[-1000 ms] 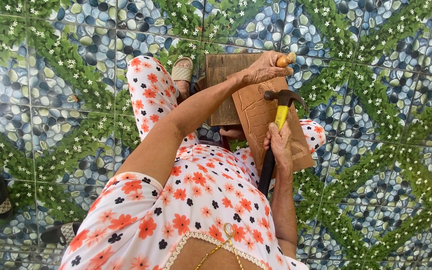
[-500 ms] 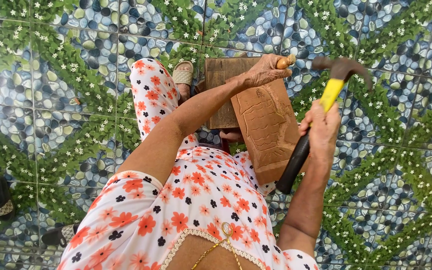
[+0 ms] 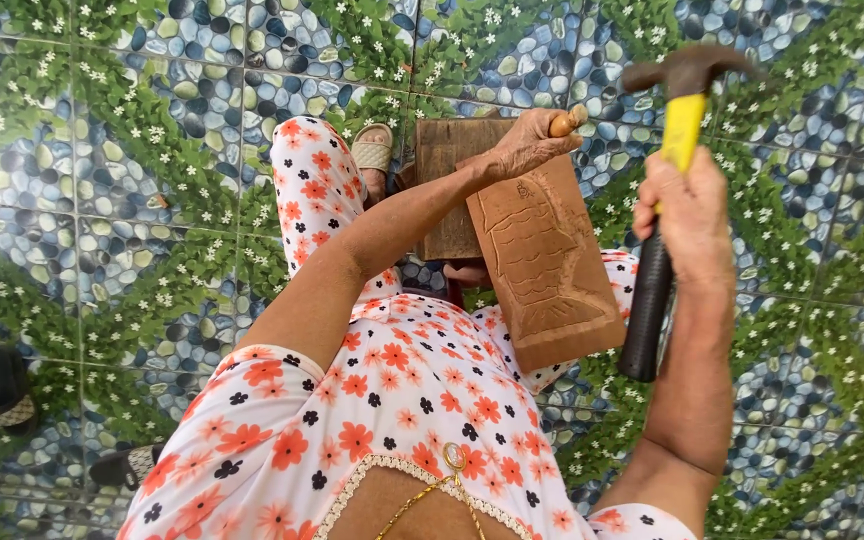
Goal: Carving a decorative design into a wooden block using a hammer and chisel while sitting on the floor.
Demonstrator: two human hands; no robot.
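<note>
Your left hand (image 3: 527, 148) sits on the chisel (image 3: 564, 122) at the board's (image 3: 544, 262) far end. Board lies on your lap. Your right hand (image 3: 690, 215) holds the hammer (image 3: 664, 190) right of the board. Sandals (image 3: 7, 390) far left on the floor.

White clothing (image 3: 382, 400) with red-orange flowers, lace-trimmed neckline, perhaps a gold chain (image 3: 432, 490), beige sandal (image 3: 372, 150)

Head camera; steep downward view; close on lap (image 3: 402, 380)

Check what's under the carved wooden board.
The carved wooden board lies on the person's lap; its far end overlaps a second wooden block. Below show flowered trousers and tiled floor. The contact under the board is hidden.
</note>
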